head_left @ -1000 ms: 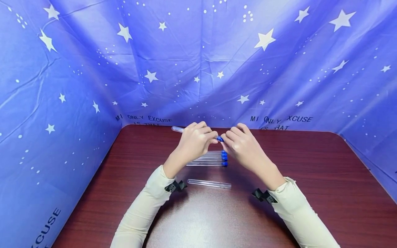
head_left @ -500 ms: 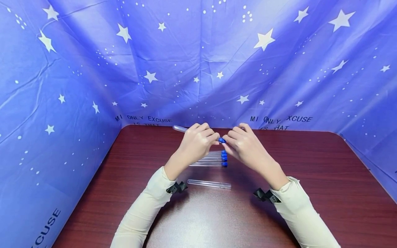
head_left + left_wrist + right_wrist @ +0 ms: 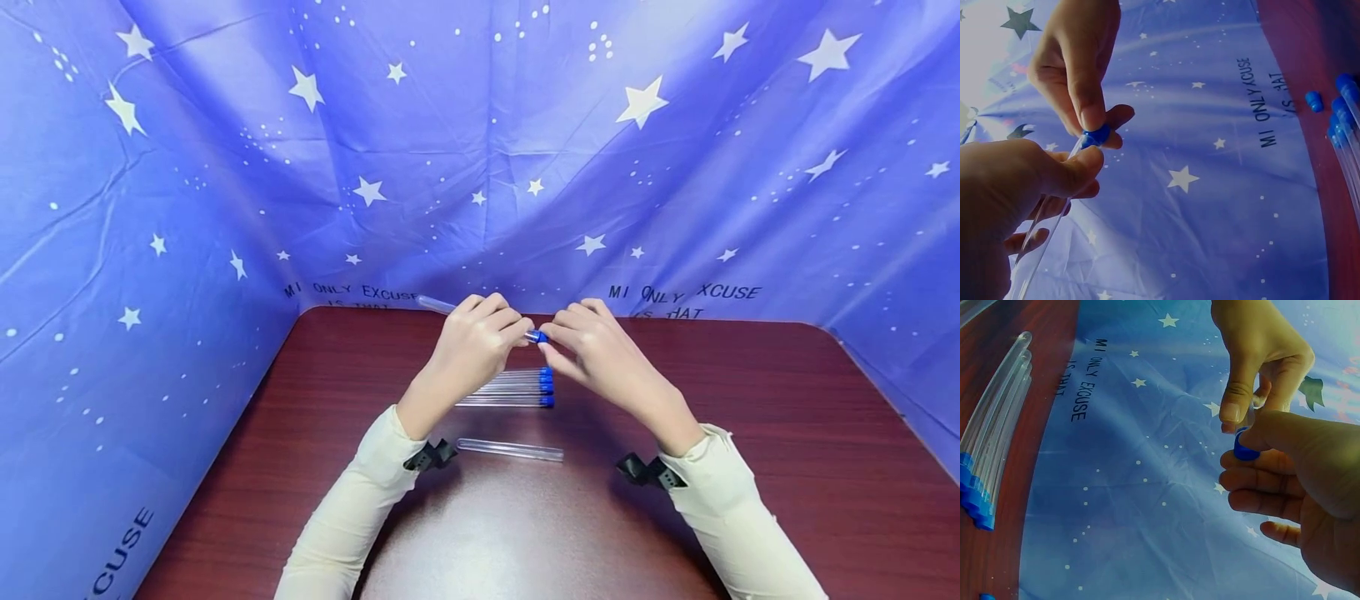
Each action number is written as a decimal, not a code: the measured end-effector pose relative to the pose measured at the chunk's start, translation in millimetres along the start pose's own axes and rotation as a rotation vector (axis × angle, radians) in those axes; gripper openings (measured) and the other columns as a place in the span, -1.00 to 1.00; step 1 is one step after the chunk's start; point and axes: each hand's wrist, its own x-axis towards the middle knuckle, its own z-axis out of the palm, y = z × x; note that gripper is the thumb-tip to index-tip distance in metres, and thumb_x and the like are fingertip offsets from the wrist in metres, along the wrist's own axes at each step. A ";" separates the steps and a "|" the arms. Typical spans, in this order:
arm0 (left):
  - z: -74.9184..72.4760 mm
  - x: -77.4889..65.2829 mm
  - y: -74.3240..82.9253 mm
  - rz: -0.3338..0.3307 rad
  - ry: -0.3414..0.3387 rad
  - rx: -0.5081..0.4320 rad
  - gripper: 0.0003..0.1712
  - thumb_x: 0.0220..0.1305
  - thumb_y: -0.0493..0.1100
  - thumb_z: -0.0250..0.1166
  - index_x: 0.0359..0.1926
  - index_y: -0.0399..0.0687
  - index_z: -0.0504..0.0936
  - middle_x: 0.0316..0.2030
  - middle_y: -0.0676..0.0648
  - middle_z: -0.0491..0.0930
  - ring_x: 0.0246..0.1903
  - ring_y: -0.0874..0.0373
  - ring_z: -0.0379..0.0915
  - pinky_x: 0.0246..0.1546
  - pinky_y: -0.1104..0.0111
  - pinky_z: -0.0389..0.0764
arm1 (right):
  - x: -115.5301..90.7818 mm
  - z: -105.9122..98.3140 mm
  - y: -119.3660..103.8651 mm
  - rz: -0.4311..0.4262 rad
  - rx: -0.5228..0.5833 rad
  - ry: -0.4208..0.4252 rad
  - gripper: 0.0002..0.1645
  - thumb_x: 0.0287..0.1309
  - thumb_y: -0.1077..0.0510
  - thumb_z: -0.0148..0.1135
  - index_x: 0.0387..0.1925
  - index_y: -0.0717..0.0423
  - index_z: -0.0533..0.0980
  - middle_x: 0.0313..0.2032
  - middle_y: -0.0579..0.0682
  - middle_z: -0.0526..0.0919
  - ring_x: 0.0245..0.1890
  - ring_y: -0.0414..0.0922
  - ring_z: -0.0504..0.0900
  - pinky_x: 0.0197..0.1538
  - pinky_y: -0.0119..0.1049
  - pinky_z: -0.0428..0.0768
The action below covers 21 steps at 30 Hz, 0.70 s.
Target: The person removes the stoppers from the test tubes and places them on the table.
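My left hand [image 3: 476, 346] grips a clear test tube [image 3: 435, 305], raised over the far part of the table and tilted, its rounded end up to the left. A blue stopper [image 3: 1247, 447] sits at the tube's mouth. My right hand [image 3: 615, 367] pinches that stopper between thumb and index finger, as the right wrist view shows. How deep it sits, I cannot tell. Below the hands lie several test tubes [image 3: 510, 388] side by side with blue stoppers, their left ends hidden by my left hand and wrist. Nearer me is an uncapped test tube [image 3: 510, 450].
A loose blue stopper [image 3: 1314, 101] lies on the table near the capped tubes in the left wrist view. The dark red wooden table [image 3: 750, 400] has a blue star-printed cloth [image 3: 487, 167] hanging behind it and along both sides.
The stopper and tube have shifted slightly between my hands, and the right thumb has moved a little lower. The head view has tipped slightly; the things on the table have stayed put.
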 end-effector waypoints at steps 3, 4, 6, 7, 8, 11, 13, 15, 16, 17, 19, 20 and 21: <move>0.6 -1.0 0.2 -0.007 0.003 0.002 -0.89 0.21 -0.05 0.46 -0.29 0.05 0.77 -0.38 0.13 0.75 -0.30 0.18 0.56 -0.24 0.38 0.50 | 1.2 -1.8 -0.7 0.006 -0.024 -0.020 -0.86 0.11 0.26 0.32 -0.30 0.28 0.66 -0.45 0.03 0.58 -0.39 -0.01 0.48 -0.03 -0.01 0.45; 1.0 -1.2 0.2 -0.009 0.004 0.000 -0.88 0.21 -0.05 0.46 -0.28 0.05 0.77 -0.37 0.13 0.75 -0.30 0.18 0.57 -0.24 0.37 0.51 | 1.4 -2.5 -0.8 0.008 -0.034 -0.024 -0.86 0.11 0.26 0.32 -0.30 0.28 0.66 -0.44 0.03 0.59 -0.39 -0.01 0.49 -0.03 0.00 0.46; 2.0 -1.6 0.2 -0.013 0.005 -0.003 -0.88 0.23 -0.05 0.45 -0.27 0.05 0.77 -0.36 0.12 0.75 -0.30 0.17 0.57 -0.22 0.37 0.52 | 2.2 -3.8 -1.0 0.014 -0.056 -0.030 -0.86 0.11 0.25 0.33 -0.29 0.27 0.66 -0.44 0.03 0.60 -0.38 0.01 0.51 -0.03 0.00 0.47; 2.3 -1.6 0.3 -0.014 0.004 -0.003 -0.87 0.24 -0.04 0.45 -0.26 0.05 0.78 -0.36 0.12 0.75 -0.30 0.17 0.57 -0.21 0.37 0.52 | 2.6 -4.7 -1.0 0.017 -0.068 -0.031 -0.85 0.11 0.25 0.34 -0.29 0.27 0.67 -0.43 0.03 0.61 -0.37 0.01 0.52 -0.04 0.00 0.47; 2.3 -1.4 0.4 -0.016 0.003 -0.007 -0.87 0.23 -0.04 0.45 -0.26 0.04 0.78 -0.35 0.12 0.75 -0.30 0.17 0.57 -0.21 0.36 0.53 | 2.8 -5.6 -1.0 0.018 -0.080 -0.031 -0.85 0.11 0.25 0.35 -0.29 0.26 0.67 -0.43 0.04 0.62 -0.36 0.02 0.52 -0.04 0.00 0.47; 2.9 -2.0 0.3 -0.020 -0.011 -0.010 -0.85 0.25 -0.02 0.44 -0.25 0.04 0.78 -0.35 0.11 0.75 -0.32 0.16 0.57 -0.21 0.36 0.53 | 3.8 -7.8 -0.5 0.018 -0.105 -0.032 -0.85 0.11 0.22 0.38 -0.29 0.24 0.67 -0.42 0.04 0.63 -0.35 0.04 0.54 -0.04 0.01 0.48; 3.0 -2.1 0.5 -0.024 -0.030 -0.014 -0.83 0.26 0.00 0.43 -0.23 0.04 0.78 -0.34 0.11 0.74 -0.33 0.16 0.57 -0.22 0.35 0.53 | 4.2 -8.9 0.1 0.011 -0.117 -0.030 -0.85 0.09 0.22 0.40 -0.31 0.24 0.67 -0.43 0.04 0.63 -0.34 0.04 0.54 -0.05 0.01 0.48; 3.1 -2.3 0.9 -0.027 -0.051 -0.017 -0.83 0.27 0.01 0.42 -0.23 0.06 0.78 -0.32 0.11 0.73 -0.33 0.15 0.56 -0.22 0.35 0.52 | 4.6 -9.4 0.7 -0.003 -0.131 -0.031 -0.85 0.07 0.21 0.42 -0.33 0.23 0.66 -0.44 0.04 0.62 -0.35 0.05 0.54 -0.05 0.01 0.49; 3.1 -2.3 1.3 -0.028 -0.062 -0.018 -0.82 0.27 0.02 0.42 -0.23 0.06 0.77 -0.32 0.11 0.72 -0.33 0.15 0.55 -0.23 0.35 0.52 | 4.6 -9.6 1.0 -0.012 -0.140 -0.031 -0.85 0.06 0.21 0.44 -0.34 0.23 0.66 -0.44 0.04 0.62 -0.35 0.05 0.54 -0.06 0.01 0.49; 2.8 -2.1 1.8 -0.027 -0.072 -0.018 -0.83 0.27 0.02 0.42 -0.23 0.07 0.77 -0.32 0.10 0.70 -0.33 0.15 0.55 -0.23 0.35 0.52 | 4.6 -9.6 1.4 -0.023 -0.151 -0.032 -0.84 0.04 0.21 0.45 -0.35 0.23 0.66 -0.45 0.04 0.61 -0.35 0.05 0.54 -0.06 0.01 0.50; 2.9 -1.8 2.9 -0.020 -0.088 -0.015 -0.83 0.27 0.02 0.41 -0.24 0.07 0.76 -0.32 0.09 0.67 -0.33 0.15 0.54 -0.24 0.35 0.51 | 4.7 -9.3 2.1 -0.046 -0.176 -0.036 -0.82 0.02 0.20 0.47 -0.36 0.23 0.66 -0.46 0.03 0.61 -0.36 0.05 0.54 -0.06 0.00 0.50; 3.0 -1.6 3.5 -0.015 -0.095 -0.015 -0.83 0.28 0.01 0.41 -0.24 0.06 0.75 -0.33 0.08 0.65 -0.34 0.14 0.53 -0.24 0.35 0.51 | 4.6 -9.2 2.5 -0.057 -0.187 -0.038 -0.82 0.01 0.20 0.48 -0.37 0.22 0.65 -0.46 0.03 0.61 -0.36 0.05 0.54 -0.07 -0.01 0.50; 2.9 -1.4 4.2 -0.010 -0.101 -0.016 -0.83 0.27 0.01 0.41 -0.24 0.05 0.75 -0.33 0.07 0.64 -0.34 0.14 0.53 -0.25 0.35 0.50 | 4.4 -9.1 2.9 -0.067 -0.196 -0.039 -0.81 -0.01 0.20 0.49 -0.37 0.23 0.65 -0.46 0.03 0.61 -0.36 0.05 0.54 -0.07 -0.02 0.50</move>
